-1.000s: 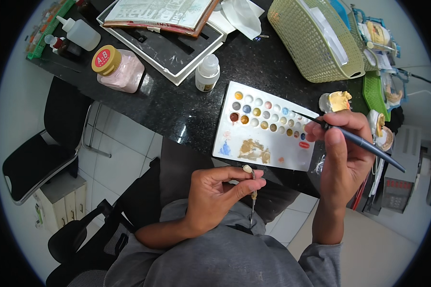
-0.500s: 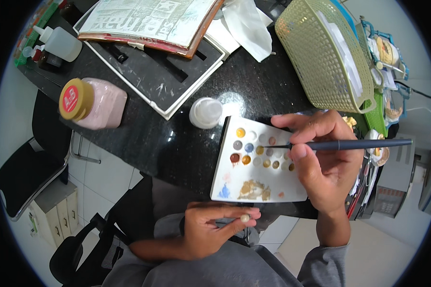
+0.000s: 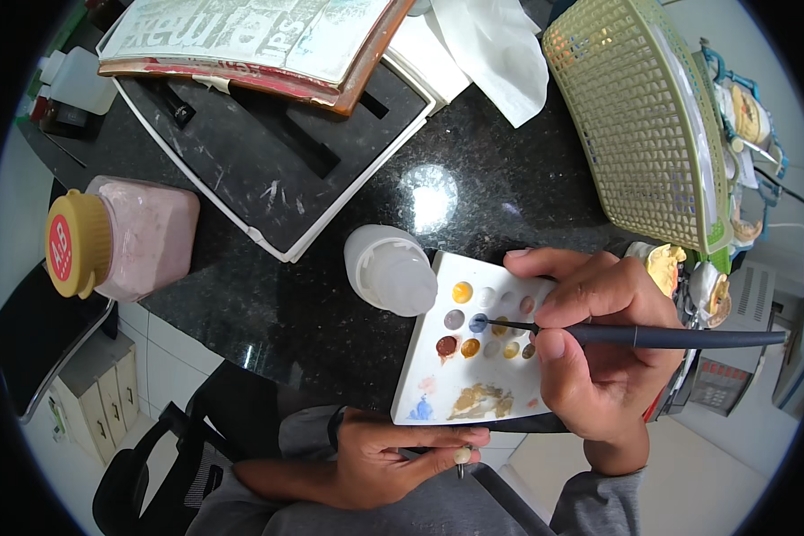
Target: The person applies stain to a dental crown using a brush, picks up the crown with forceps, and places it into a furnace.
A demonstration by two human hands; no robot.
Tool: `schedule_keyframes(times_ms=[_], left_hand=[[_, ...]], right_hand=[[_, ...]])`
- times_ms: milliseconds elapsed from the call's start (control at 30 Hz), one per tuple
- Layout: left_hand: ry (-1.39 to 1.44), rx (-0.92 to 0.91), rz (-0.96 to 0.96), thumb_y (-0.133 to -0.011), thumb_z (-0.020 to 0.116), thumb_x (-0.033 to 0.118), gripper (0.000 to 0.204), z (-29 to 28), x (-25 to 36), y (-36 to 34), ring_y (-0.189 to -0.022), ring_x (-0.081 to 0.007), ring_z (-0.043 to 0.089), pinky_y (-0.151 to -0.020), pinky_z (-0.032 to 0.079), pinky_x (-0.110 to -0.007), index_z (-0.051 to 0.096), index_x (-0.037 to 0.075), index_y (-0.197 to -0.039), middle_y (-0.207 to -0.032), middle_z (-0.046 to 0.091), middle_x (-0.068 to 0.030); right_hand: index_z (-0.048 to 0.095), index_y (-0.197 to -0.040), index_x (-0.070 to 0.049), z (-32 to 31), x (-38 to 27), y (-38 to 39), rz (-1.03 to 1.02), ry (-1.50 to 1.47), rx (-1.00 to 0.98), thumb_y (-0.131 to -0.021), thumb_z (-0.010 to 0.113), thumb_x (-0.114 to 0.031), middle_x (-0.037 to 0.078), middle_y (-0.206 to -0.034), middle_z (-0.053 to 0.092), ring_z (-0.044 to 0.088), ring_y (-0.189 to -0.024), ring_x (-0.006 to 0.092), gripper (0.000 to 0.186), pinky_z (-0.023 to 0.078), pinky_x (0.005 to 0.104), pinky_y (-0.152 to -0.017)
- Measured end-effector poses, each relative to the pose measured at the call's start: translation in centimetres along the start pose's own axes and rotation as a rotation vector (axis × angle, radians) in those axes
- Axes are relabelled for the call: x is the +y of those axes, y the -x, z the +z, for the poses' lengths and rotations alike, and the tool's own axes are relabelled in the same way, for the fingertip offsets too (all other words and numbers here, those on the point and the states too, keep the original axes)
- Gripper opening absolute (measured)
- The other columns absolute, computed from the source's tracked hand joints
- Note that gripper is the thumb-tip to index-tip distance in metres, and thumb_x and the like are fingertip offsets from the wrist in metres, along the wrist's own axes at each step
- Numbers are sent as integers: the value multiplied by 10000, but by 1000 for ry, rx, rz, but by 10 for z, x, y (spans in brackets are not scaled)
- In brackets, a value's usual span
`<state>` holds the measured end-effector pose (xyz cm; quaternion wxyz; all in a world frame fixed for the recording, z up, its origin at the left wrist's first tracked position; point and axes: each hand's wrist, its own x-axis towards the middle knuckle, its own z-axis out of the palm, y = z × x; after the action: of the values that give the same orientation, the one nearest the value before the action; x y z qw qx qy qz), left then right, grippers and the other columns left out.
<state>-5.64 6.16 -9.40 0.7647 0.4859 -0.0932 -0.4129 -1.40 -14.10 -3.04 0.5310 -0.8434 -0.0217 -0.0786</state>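
My right hand (image 3: 603, 357) grips a dark-handled fine brush (image 3: 670, 338), its tip in a blue well (image 3: 479, 322) of a white paint palette (image 3: 409, 389) that has round wells and smeared colours. Part of the palette is hidden behind this hand. Just below the palette, my left hand (image 3: 384, 460) pinches a slim metal holder (image 3: 460, 470) with a small ivory tooth-like piece (image 3: 462, 454) at its top. A translucent white dropper bottle (image 3: 390, 272) stands at the palette's upper left corner. Yellow casts (image 3: 664, 263) sit beyond my right hand, partly hidden.
A jar of pink powder (image 3: 143, 241) with a yellow lid stands left on the black worktop (image 3: 268, 330). Behind are stacked trays (image 3: 263, 170), papers (image 3: 482, 45), bottles (image 3: 80, 85) and a mesh basket (image 3: 625, 125). An office chair (image 3: 152, 464) is lower left.
The view has shifted, so the worktop items appear lower. My right hand and brush moved left, taking the tip from the palette's upper right wells to the blue well. My left hand keeps its pinch.
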Motion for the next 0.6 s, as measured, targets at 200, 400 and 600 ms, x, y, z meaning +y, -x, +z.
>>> schedule_keyframes(times_ms=[200, 400, 600], left_hand=[[37, 91, 3, -820, 683, -24, 198, 5, -5, 1, -841, -153, 709, -765, 570, -238, 702, -19, -1018, -928, 723, -114], [6, 70, 43, -828, 677, -17, 180, 3, -6, -1, -823, -152, 712, -742, 574, -233, 709, -9, -1005, -921, 725, -106], [-4, 77, 56, -829, 674, -11, 162, 4, -6, -1, -817, -151, 714, -735, 575, -227, 713, -9, -987, -910, 727, -99]], right_hand=[[578, -784, 37, -1, 2, -1, -42, 16, -26, -734, 614, 1, 105, -696, 572, 643, -804, 283, 71, 516, 466, -860], [578, -792, 33, 0, 1, 0, -27, 25, -18, -752, 617, -2, 105, -701, 575, 646, -828, 294, 65, 514, 454, -857], [577, -799, 32, 1, -1, 1, -24, 28, -10, -767, 618, -15, 105, -702, 571, 645, -839, 291, 71, 515, 456, -849]])
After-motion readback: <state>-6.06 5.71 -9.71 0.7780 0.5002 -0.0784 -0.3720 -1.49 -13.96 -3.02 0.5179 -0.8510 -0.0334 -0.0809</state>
